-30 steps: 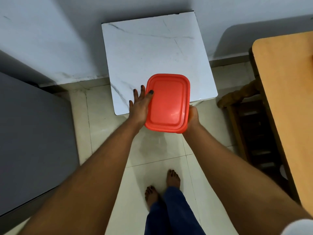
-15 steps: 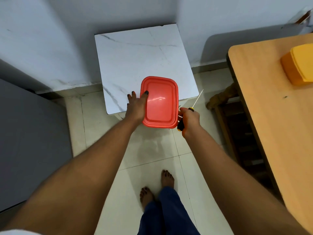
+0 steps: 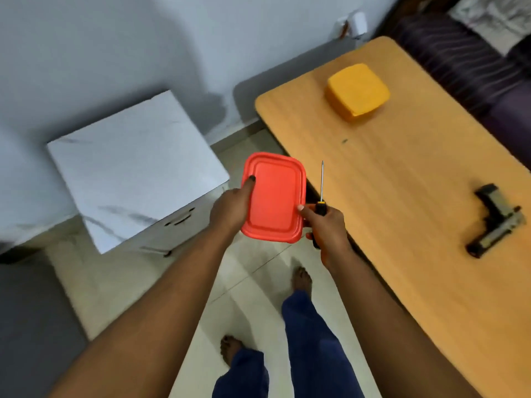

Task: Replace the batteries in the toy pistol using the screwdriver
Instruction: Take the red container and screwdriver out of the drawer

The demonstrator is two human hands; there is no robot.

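Both grips full: left hand [image 3: 230, 206] w/ red box [image 3: 273, 196], right hand [image 3: 327, 225] w/ screwdriver [image 3: 321, 191]; toy pistol [image 3: 495, 221] untouched on counter [image 3: 402, 196], far right. Batt swap not begun.

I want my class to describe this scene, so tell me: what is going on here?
A person stands beside a wooden table, carrying a red lidded container between both hands. The left hand grips its left edge; the right hand steadies the right edge while also holding a screwdriver, shaft pointing away. The toy pistol lies untouched on the table, apart from a yellow container further along it.
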